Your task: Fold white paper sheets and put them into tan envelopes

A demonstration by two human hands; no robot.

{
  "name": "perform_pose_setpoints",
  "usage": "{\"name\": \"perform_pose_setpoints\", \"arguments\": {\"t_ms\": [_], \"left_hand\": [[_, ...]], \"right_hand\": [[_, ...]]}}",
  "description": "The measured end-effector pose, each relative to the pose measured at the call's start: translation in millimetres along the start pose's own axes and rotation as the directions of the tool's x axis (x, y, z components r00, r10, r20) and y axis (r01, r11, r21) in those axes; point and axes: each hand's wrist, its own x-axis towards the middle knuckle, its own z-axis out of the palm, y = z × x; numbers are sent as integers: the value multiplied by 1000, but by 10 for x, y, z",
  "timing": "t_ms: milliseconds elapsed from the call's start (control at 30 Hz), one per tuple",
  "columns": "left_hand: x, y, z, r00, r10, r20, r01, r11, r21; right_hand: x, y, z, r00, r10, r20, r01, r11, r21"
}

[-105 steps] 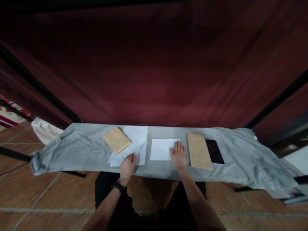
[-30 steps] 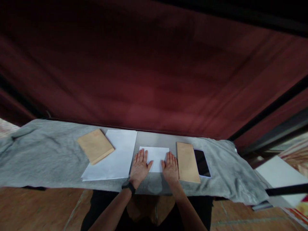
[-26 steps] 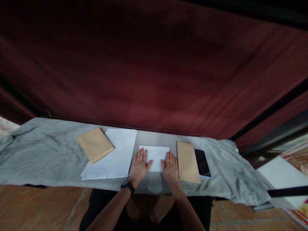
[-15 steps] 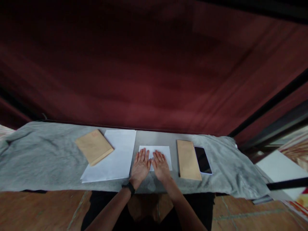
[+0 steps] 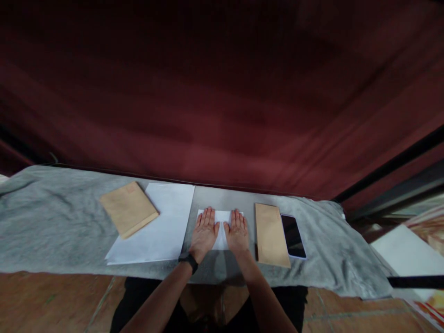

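Observation:
A small white sheet of paper [image 5: 221,238], perhaps folded, lies on the grey cloth in front of me. My left hand [image 5: 204,233] rests flat on its left part, fingers stretched away from me and a dark watch on the wrist. On the right part my right hand [image 5: 237,233] lies flat too, fingers pointing forward. Between the two thumbs a strip of the paper shows; the hands cover most of the rest. Neither hand grasps anything.
Left of my hands lies a stack of large white paper [image 5: 163,231], partly under a brown envelope [image 5: 128,208]. To the right are several brown envelopes stacked [image 5: 272,236] and a phone [image 5: 293,236]. A grey cloth [image 5: 322,249] covers the narrow table; a dark red panel [image 5: 222,115] stands behind.
My hands have slid apart, from near the middle of the small paper toward its left and right edges. The camera view has shifted slightly.

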Motion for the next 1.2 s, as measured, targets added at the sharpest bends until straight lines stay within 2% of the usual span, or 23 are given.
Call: {"name": "perform_pose_setpoints", "arguments": {"t_ms": [233,300,400,467,567,700,867,1033,1100,1200], "left_hand": [[-124,-124,102,985,-124,-118,119,992,-43],[-172,-91,87,981,-119,-154,110,992,-63],[-308,33,57,989,27,-144,-39,996,-78],[-430,124,43,983,147,-106,-155,985,-70],[-594,183,15,977,196,-89,-200,979,-37],[-703,90,-58,976,180,-123,-188,980,-58],[-786,-42,-85,983,65,-174,-80,993,-81],[-845,-26,-60,976,-39,-215,25,997,-67],[-810,43,-59,976,-34,-215,19,997,-71],[-677,182,-52,982,45,-185,-63,994,-94]], "right_hand": [[-106,75,-20,995,47,-93,-49,999,-23],[-119,42,-47,992,78,-102,-79,997,-3],[-178,-102,-91,997,68,-48,-65,996,56],[-266,-215,-120,1000,-13,21,11,994,105],[-450,-287,-177,989,-133,65,123,983,133],[-634,-163,-278,993,-117,18,116,991,64],[-717,-34,-359,997,-70,-42,70,998,-2],[-801,-21,-363,998,-23,-58,22,999,-26],[-829,-12,-361,999,-16,-51,15,1000,-22],[-816,-11,-373,1000,12,-24,-12,1000,-1]]}}
